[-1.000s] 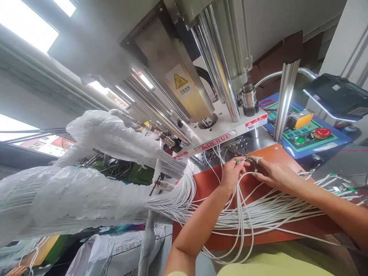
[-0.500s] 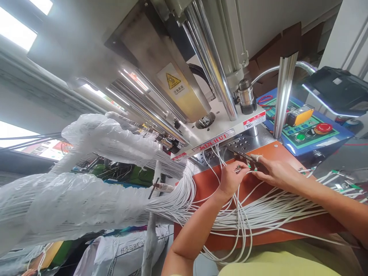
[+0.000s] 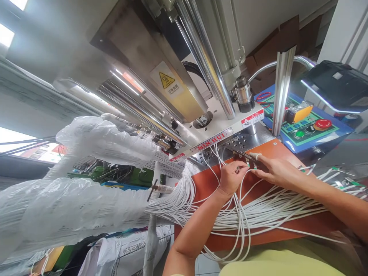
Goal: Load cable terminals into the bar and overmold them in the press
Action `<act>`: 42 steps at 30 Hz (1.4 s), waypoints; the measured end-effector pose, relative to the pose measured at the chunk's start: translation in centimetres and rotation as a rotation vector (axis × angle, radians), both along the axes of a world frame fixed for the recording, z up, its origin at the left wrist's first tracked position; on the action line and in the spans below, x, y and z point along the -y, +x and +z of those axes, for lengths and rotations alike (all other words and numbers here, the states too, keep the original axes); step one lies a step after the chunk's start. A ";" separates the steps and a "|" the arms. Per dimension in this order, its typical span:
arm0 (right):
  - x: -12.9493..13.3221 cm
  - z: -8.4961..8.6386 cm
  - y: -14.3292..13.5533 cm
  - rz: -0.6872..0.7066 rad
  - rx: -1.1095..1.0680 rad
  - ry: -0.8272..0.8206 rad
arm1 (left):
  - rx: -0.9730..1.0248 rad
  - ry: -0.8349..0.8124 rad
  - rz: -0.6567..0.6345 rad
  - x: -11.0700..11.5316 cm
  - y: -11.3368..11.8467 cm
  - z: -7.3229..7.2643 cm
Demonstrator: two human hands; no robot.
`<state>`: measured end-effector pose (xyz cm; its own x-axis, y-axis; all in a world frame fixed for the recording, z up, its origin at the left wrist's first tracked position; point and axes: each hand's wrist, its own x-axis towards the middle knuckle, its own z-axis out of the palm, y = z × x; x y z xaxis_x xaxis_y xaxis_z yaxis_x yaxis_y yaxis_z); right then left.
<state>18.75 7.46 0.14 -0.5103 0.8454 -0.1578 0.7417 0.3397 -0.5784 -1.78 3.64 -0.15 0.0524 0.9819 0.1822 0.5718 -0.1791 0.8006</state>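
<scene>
My left hand (image 3: pixel 230 178) is closed in a pinch on a white cable (image 3: pixel 244 175), close to its green-tipped end. Small metal pieces show at its curled fingers. Just to the right, my right hand (image 3: pixel 268 168) grips the near end of a dark metal bar (image 3: pixel 244 155), with the thumb below it beside a small green connector (image 3: pixel 250 166). The bar slants in front of the press's perforated steel plate (image 3: pixel 240 142). The fingertips of both hands almost meet, and they partly hide the connectors.
Above the hands stands the press head (image 3: pixel 215 136), with white cables running under it. A thick bundle of white cables (image 3: pixel 258 212) lies across the orange-brown work surface (image 3: pixel 198 178). Plastic-wrapped cable bundles (image 3: pixel 74 207) extend left. A blue control box (image 3: pixel 342 134) stands right.
The view has shifted slightly. My right thumb has moved a little closer to the connector; both hands keep nearly the same place and hold.
</scene>
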 end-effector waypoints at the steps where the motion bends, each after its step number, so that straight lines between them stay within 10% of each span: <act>1: 0.0 0.0 0.0 0.002 -0.001 0.003 | 0.005 0.004 0.004 0.0 0.0 0.0; 26: 0.2 -0.4 -0.1 0.018 0.019 0.118 | 0.095 -0.059 0.134 -0.3 1.3 -0.1; 33: 0.1 -0.5 0.1 -0.022 -0.045 0.064 | 0.505 -0.400 -0.013 -0.4 -0.4 0.3; 42: -0.3 -1.5 0.3 -0.031 -0.149 0.040 | 0.491 -0.309 0.191 0.3 -2.5 1.4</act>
